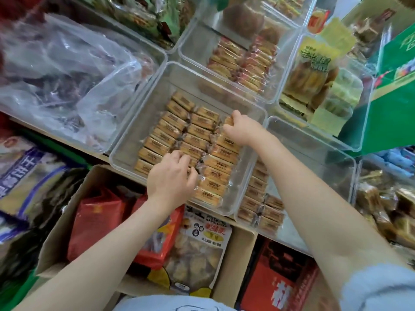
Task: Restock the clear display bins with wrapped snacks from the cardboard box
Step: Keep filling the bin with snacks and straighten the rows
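A clear display bin (143, 113) in the middle of the shelf holds three rows of tan wrapped snacks (215, 163). My left hand (171, 176) reaches over the bin's near edge, and its curled fingers press on snacks in the middle row. My right hand (241, 129) is further in, at the far end of the right row, where its fingers pinch one wrapped snack (228, 121). Below the shelf stands the cardboard box (65, 218) with red packets (96, 221) and a printed snack bag (199, 248) inside.
Around the bin stand other clear bins: one with red-striped snacks (244, 61), one with green-yellow packs (318, 81), one with similar tan snacks (260, 203), and one lined with crumpled plastic (67, 70). A green carton (395, 90) is at the right.
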`<action>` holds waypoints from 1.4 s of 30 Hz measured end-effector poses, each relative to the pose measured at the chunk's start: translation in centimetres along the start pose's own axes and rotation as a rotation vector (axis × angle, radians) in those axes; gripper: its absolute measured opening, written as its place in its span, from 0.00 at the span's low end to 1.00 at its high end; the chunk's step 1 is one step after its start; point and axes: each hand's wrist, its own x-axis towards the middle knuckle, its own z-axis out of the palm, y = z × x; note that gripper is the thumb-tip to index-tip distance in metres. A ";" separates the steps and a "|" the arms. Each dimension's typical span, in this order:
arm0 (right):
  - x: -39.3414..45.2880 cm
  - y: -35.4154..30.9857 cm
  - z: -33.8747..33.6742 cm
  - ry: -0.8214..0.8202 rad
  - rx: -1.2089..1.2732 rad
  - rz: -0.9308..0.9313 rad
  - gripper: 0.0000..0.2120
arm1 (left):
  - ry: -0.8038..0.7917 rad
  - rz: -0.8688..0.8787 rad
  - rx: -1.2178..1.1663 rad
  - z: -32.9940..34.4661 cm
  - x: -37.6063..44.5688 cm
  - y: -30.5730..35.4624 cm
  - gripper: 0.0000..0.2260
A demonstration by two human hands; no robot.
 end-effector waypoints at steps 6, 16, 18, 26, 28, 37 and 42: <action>0.0 -1.7 4.7 0.311 0.032 0.098 0.33 | 0.019 -0.002 0.004 0.2 -0.1 0.0 0.18; -0.5 -1.8 6.7 0.333 -0.019 0.115 0.41 | 0.012 0.023 0.004 0.1 -0.2 0.1 0.20; -1.7 -2.1 7.0 0.316 -0.039 0.083 0.41 | -0.007 0.025 0.003 -0.1 -0.1 0.2 0.20; -16.1 1.4 4.7 0.266 0.269 -0.185 0.25 | -0.197 -0.095 -0.097 -1.5 0.0 0.4 0.13; -21.6 4.6 4.3 0.216 0.453 -0.165 0.14 | -0.181 -0.160 -0.286 -2.0 -0.8 1.5 0.11; -43.8 20.9 5.6 0.756 0.703 0.123 0.10 | -0.379 0.288 -0.574 -1.6 -16.1 19.9 0.06; -50.2 29.6 9.9 0.891 0.757 0.375 0.12 | -0.608 0.427 -0.681 0.4 -23.2 30.3 0.17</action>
